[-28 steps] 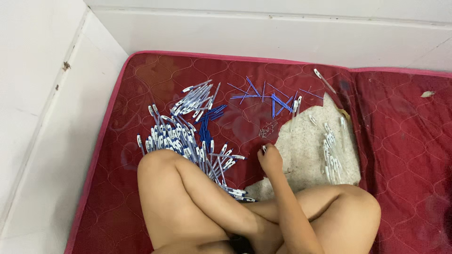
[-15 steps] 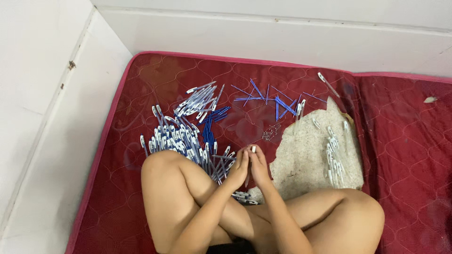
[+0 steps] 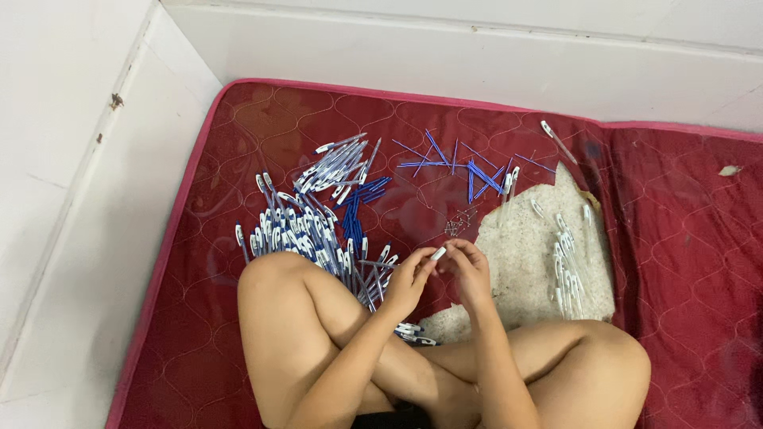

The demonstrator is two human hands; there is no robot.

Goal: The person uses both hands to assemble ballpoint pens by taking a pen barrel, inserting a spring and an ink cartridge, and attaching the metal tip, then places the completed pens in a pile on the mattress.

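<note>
Both hands meeting over the red mattress [image 3: 238, 159], left hand [image 3: 409, 282] and right hand [image 3: 469, 274] fingers pinching one small white pen part [image 3: 438, 253], right of the pen pile [image 3: 310, 230]

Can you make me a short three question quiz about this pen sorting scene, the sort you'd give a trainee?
1. True or false: both hands meet on one small white pen part.
2. Where does the big pile of pens lie: A, by the raised knee on the left side of the picture; B, on the pale cloth; C, against the white wall?
3. What lies on the pale cloth?

Key
1. True: the left hand and right hand pinch it between their fingertips.
2. A, on the red mattress.
3. A small row of clear pen barrels.
</note>
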